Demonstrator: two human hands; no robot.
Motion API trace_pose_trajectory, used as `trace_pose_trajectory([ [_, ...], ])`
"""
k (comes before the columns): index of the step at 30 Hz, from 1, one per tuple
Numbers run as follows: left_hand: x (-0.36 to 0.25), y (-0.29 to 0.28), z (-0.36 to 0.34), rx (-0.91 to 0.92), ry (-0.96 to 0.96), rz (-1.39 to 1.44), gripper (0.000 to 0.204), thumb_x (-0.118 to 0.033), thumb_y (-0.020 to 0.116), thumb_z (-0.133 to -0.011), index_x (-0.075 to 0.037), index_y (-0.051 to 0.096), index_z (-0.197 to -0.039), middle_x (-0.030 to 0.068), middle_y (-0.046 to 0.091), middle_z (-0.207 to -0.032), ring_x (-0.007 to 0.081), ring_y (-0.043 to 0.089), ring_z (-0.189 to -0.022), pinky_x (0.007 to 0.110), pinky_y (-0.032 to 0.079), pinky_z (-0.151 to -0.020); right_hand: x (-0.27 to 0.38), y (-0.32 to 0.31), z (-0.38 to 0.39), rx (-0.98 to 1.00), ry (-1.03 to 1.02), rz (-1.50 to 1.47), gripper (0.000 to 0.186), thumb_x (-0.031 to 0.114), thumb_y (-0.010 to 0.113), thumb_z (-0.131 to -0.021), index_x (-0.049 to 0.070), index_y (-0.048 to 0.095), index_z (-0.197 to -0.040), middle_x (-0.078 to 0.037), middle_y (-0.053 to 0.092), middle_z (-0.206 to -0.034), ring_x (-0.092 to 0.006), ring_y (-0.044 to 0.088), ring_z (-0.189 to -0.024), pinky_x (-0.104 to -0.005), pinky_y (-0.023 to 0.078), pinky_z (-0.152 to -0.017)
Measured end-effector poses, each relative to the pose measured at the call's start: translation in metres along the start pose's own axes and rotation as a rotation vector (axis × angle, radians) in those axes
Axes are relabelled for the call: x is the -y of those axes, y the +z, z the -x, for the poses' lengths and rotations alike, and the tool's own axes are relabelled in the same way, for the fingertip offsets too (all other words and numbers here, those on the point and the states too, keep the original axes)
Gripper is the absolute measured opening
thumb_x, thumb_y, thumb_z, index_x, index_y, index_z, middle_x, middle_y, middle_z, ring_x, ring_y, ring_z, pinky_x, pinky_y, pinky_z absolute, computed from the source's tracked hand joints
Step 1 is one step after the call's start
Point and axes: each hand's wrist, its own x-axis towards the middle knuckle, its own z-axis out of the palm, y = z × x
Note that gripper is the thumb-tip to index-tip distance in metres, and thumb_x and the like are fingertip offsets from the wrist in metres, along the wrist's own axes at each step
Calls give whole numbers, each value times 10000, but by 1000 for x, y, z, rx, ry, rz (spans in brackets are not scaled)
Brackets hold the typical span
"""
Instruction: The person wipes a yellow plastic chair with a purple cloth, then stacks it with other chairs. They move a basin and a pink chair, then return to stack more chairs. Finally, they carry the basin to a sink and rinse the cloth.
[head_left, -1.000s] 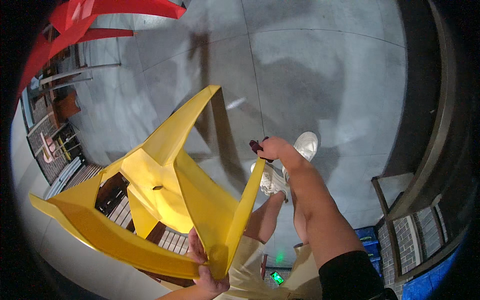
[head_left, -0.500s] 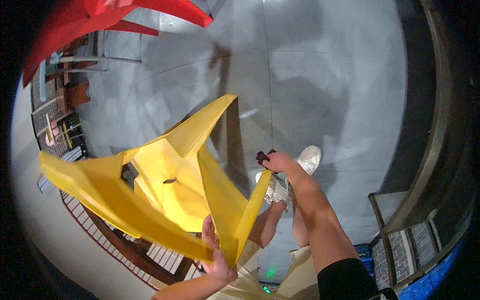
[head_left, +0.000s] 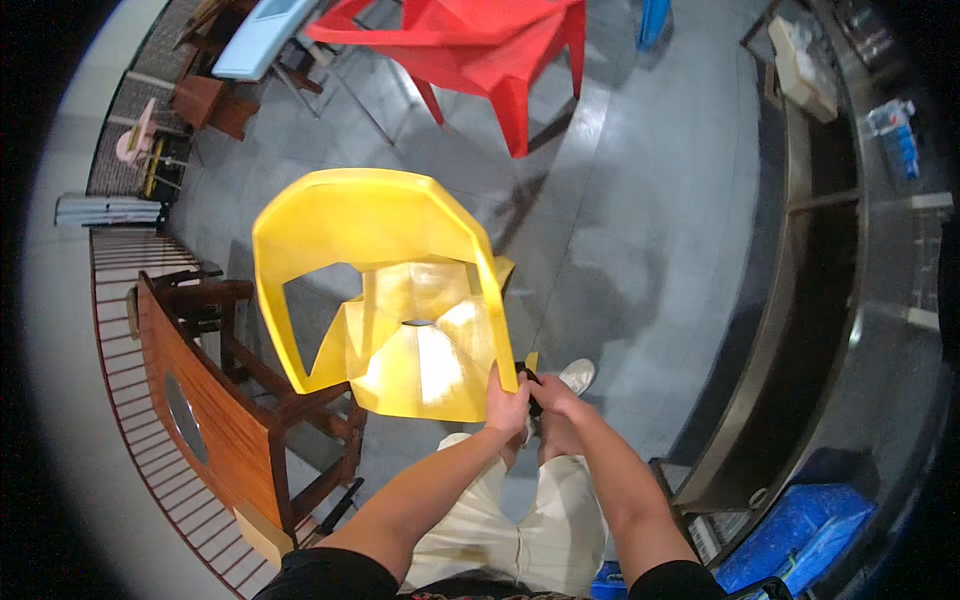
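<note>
Chair rim pinched in left hand; right hand clutches dark cloth; steady control needs firm left grip.

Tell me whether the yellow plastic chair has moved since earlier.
Yes: the yellow plastic chair has swung round, its underside turning down toward the smooth grey floor, its seat up.

Short black sleeves, cream shorts and white shoes are worn.

My left hand clamped in grip; my right hand curled just beside it. Left forearm reaching forward, angled inward; right forearm likewise, both bare.
</note>
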Motion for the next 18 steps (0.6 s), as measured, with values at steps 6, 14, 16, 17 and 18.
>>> trace_pose_trajectory([
  [6,-26,-50,8,351,-143,195,1020,-404,848,-785,53,232,-1458,267,550,-1303,321,595,-1182,381,498,-977,46,3,74,-130,8,-338,535,428,507,-996,-59,671,-1146,-138,720,-1083,-245,659,-977,-354,489,-873],
  [14,-45,-216,49,587,-25,305,1011,-302,835,-830,-18,195,-1559,281,477,-1437,329,532,-1293,413,476,-1040,127,-12,196,-290,-129,-703,390,320,518,-985,28,660,-1202,-68,689,-1122,-182,624,-1003,-356,460,-934],
  [16,-57,-243,68,545,6,395,960,-281,818,-850,-21,222,-1556,275,477,-1440,317,528,-1299,411,470,-1046,165,-7,234,-265,-181,-731,407,299,471,-1015,18,614,-1271,-78,688,-1183,-215,657,-1037,-378,506,-919],
  [17,-70,-259,80,523,26,445,942,-273,811,-857,-23,231,-1556,272,479,-1441,309,525,-1302,408,465,-1051,195,-4,260,-197,-236,-789,423,305,455,-1026,8,595,-1292,-82,687,-1193,-225,666,-1040,-376,517,-908],
  [18,-80,-273,93,496,41,494,924,-266,804,-865,-25,239,-1555,268,481,-1441,301,523,-1304,405,459,-1057,220,-2,280,-120,-287,-847,440,311,439,-1036,-1,576,-1314,-86,686,-1204,-236,675,-1044,-375,529,-897],
])
